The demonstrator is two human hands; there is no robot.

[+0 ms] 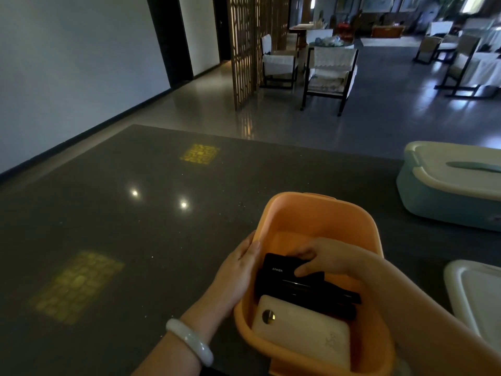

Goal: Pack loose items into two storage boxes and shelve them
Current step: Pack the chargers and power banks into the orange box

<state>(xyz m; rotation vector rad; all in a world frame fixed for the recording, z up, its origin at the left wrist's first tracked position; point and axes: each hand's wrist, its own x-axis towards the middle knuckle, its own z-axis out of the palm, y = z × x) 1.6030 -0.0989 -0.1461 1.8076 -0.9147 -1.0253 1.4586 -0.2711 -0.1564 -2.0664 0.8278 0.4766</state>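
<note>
Two storage boxes sit on a dark, speckled table [113, 213]. The nearer one is an open orange box [320, 213], close to the table's near edge and directly between the person's hands. The other is a teal box [439, 204] with a pale lid closed on it, well apart at the far right. A second pale lid [474, 291] lies flat on the table just right of the orange box.

Inside the orange box are several items: a black Anker power bank [279, 270] on top of other dark, slim objects that are too dim to identify, and a cream power bank [303, 332] leaning at the near end.

The left hand [238, 270] is on the outside of the orange box's left wall, fingers curled over its rim and gripping it. A pale jade-like bangle [189, 341] circles that wrist. The right hand [328, 256] reaches down into the box from the right, fingers bent around the far edge of the black power bank and thumb pressed on its top face, pinching it.

Across the room beyond the table stand chairs [328, 74] with white covers.
</note>
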